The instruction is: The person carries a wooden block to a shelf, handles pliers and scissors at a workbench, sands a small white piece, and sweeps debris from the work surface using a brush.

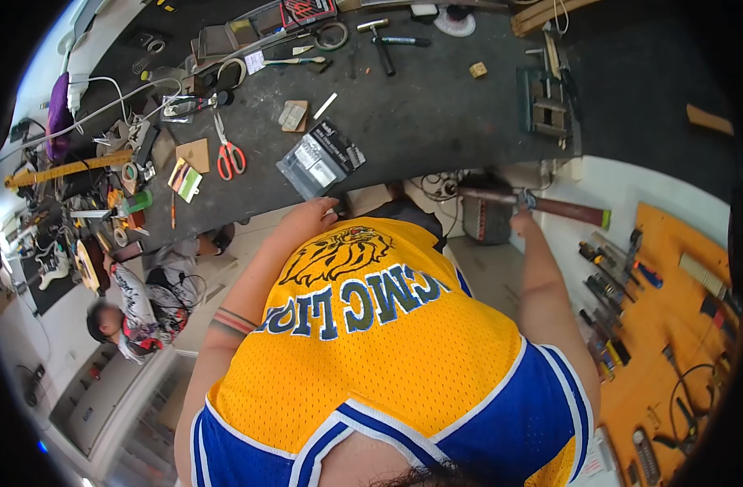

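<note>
My left hand (310, 216) is at the bench's front edge, in front of the yellow jersey. Its fingers are bent in beside a small dark thing (344, 203), too unclear to name. Out to the right, past the bench edge, my right hand (521, 221) is closed at a blue-grey piece (526, 200) on a long reddish-brown bar (570, 210). What exactly its fingers grip is hidden. On the bench near my left hand lies a black and clear plastic packet (320, 158). Orange-handled scissors (231, 160) rest farther left.
A hammer (382, 53), tape roll (332, 36) and brush (296, 61) lie at the back of the dark bench (444, 114). A vise (546, 109) sits on its right part. Tools hang on an orange board (631, 325). Another person (140, 312) is at left.
</note>
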A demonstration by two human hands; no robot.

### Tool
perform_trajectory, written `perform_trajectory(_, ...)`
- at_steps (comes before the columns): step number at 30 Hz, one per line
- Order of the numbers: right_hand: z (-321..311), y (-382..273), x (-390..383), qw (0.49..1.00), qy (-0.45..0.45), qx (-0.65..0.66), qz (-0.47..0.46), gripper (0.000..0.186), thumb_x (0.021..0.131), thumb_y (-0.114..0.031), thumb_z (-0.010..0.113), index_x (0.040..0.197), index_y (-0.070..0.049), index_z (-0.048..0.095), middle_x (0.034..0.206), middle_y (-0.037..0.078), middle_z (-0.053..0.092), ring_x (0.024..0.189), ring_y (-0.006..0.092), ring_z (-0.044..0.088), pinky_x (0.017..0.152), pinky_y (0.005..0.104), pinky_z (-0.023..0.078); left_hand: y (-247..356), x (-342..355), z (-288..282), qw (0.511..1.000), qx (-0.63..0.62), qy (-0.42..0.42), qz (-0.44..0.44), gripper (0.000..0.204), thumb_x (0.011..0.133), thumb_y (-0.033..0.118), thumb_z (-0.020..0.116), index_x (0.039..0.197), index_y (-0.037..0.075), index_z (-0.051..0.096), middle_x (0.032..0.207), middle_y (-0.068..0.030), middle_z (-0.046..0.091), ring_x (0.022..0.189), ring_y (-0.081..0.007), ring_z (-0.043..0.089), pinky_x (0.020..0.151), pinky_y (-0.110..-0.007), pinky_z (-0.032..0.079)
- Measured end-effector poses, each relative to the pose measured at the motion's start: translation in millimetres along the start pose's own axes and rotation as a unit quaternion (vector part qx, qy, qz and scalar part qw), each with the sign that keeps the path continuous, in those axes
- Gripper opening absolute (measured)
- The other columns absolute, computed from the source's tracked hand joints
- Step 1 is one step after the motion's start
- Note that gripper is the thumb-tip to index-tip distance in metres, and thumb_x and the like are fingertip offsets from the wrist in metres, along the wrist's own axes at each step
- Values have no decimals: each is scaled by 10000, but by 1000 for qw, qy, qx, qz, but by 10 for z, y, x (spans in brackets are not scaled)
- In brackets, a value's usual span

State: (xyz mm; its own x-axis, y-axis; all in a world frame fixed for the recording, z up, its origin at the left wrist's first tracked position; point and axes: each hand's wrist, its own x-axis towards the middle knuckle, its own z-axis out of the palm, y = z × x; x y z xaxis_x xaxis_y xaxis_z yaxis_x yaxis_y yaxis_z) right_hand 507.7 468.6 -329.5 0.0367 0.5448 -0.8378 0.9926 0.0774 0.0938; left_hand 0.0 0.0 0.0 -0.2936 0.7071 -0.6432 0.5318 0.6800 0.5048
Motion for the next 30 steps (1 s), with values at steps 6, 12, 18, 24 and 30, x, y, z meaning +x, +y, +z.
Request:
perform_trajectory(6, -84, -67, -933, 977, 17, 186, -107, 452, 1047, -128, 514, 1493, -66, 552, 1189, 131, 732, 1024, 276, 714, 831, 460, 598, -768, -218, -368, 994, -26, 82, 70, 348, 1079, 195, 689, 1379, 22, 727, 1351, -187, 756, 1208, -401, 734, 1052, -461, 574)
perform_trajectory(12, 1332, -737, -2245, 912, -131, 374, -103, 285, 1112, -184, 508, 1336, -102, 664, 1089, 50, 706, 955, 164, 678, 811, 360, 587, -2264, -326, -836, 922, -159, 349, -59, 298, 1058, 150, 688, 1325, 30, 745, 1218, -187, 796, 1121, -355, 763, 992, -421, 589)
perform_trajectory(18, 2669, -1035, -2798, 929, -190, 234, -217, 392, 987, 4, 550, 1358, 38, 672, 1111, 170, 774, 951, 247, 734, 887, 373, 587, -3764, -354, -1313, 817, -119, 508, -246, 777, 845, 213, 912, 1532, 38, 595, 1613, -200, 570, 1450, -418, 566, 1200, -497, 476)
perform_trajectory(24, 2267, -1164, -3644, 929, -183, 293, -132, 410, 1012, -4, 559, 1409, 50, 647, 1184, 193, 781, 962, 231, 739, 884, 366, 587, -3668, -269, -1727, 897, 86, 306, -309, 1092, 746, 377, 1002, 1677, 170, 470, 1743, -131, 418, 1580, -376, 417, 1230, -613, 398)
perform_trajectory(30, 1711, -1448, -3637, 962, -33, 192, -193, 269, 1064, -14, 595, 1319, 27, 672, 1212, 152, 752, 1077, 209, 740, 883, 343, 598, -4048, -660, -1935, 903, 42, 311, -295, 706, 909, 384, 882, 1516, 135, 619, 1335, -141, 748, 1259, -348, 702, 1090, -625, 502)
